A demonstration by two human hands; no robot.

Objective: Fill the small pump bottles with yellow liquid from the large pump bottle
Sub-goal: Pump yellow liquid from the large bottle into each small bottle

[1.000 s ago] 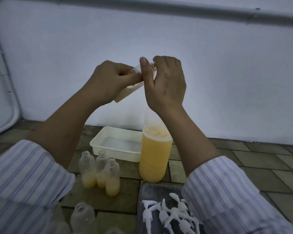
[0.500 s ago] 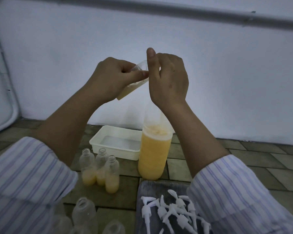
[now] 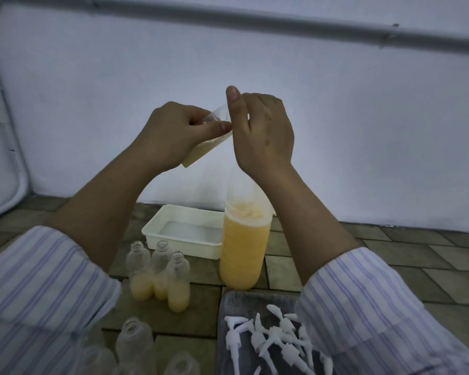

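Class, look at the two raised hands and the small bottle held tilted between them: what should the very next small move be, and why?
Probably bring the small bottle upright and set it beside the three part-filled bottles on the floor. The left hand grips it tilted and it already holds yellow liquid; the right hand is at its mouth, though what it does there is hidden.

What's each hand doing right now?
Left hand: grips a tilted small bottle, part-filled with yellow liquid.
Right hand: fingers curled at that bottle's mouth; what it holds cannot be told.
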